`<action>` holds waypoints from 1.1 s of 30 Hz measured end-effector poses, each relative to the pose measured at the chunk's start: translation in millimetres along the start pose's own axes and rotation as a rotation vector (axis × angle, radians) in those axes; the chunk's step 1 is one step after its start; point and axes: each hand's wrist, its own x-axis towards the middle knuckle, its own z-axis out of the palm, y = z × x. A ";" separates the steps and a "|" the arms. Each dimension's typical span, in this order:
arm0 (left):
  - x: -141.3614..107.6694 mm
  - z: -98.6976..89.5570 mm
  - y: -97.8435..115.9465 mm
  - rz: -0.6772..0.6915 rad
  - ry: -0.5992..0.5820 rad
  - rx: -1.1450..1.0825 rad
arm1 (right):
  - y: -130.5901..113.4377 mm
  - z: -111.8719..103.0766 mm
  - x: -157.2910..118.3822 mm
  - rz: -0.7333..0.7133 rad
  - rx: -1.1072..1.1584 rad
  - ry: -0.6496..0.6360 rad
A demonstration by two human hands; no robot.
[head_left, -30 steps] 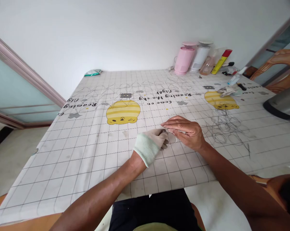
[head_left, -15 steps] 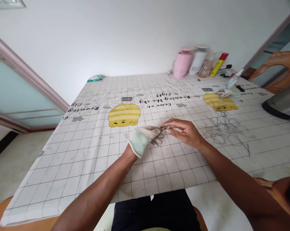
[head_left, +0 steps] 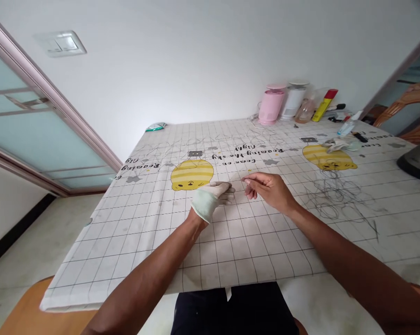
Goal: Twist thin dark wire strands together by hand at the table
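Observation:
My left hand (head_left: 217, 194) wears a pale glove with a light green cuff. Its thumb is closed against the forefinger while the other fingers extend loosely; whatever is pinched there is too small to make out. Bare and a short way to the right, my right hand (head_left: 273, 190) has thumb and forefinger pressed together in a pinch. Anything at those tips is too fine to name. Both hands hover low over the checked tablecloth (head_left: 244, 242), a gap between them. A loose tangle of thin grey thread or wire (head_left: 330, 199) lies right of my right hand.
Along the wall stand a pink cylinder (head_left: 271, 107), a white cylinder (head_left: 293, 103), a bottle (head_left: 304, 110) and a yellow can with a red cap (head_left: 324, 105). A crumpled glove (head_left: 340, 143) and a metal kettle (head_left: 419, 158) are at right. A green-white packet (head_left: 156, 126) lies far left.
My hands have come apart: they met around a thin, light-coloured item, and now a gap shows between them. The right hand's lower fingers have curled in. The view has shifted left and up.

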 end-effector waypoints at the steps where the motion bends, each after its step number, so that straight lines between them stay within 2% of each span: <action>1: 1.7 -2.6 1.3 0.018 -0.008 0.012 | -2.7 -0.9 4.2 -0.003 -0.019 0.010; 7: 6.9 -10.9 12.6 0.085 -0.006 0.142 | -15.6 -1.2 26.9 0.025 -0.081 0.124; 12: 6.6 -5.6 9.5 0.087 0.096 0.242 | -12.1 14.2 37.9 0.068 -0.116 0.279; 14: 7.0 -4.6 7.9 0.090 0.145 0.252 | -9.5 17.7 38.1 -0.022 -0.251 0.297; 16: 8.3 -6.1 8.2 0.088 0.180 0.247 | -8.3 17.5 34.4 -0.242 -0.453 0.302; 19: 11.5 -11.9 11.0 0.071 0.196 0.256 | -9.7 13.7 24.4 -0.631 -0.673 0.217; 21: 13.3 -15.8 12.2 0.068 0.183 0.271 | -10.8 12.4 18.8 -0.768 -0.759 0.075; 23: 14.1 -18.5 11.9 0.064 0.169 0.294 | -9.8 13.4 16.8 -0.816 -0.819 -0.059; 25: 14.1 -20.3 10.3 0.051 0.163 0.329 | -5.9 15.3 18.4 -0.829 -0.842 -0.132; 33: 12.9 -25.3 4.5 0.046 0.108 0.384 | 9.6 13.5 22.3 -0.825 -0.832 -0.239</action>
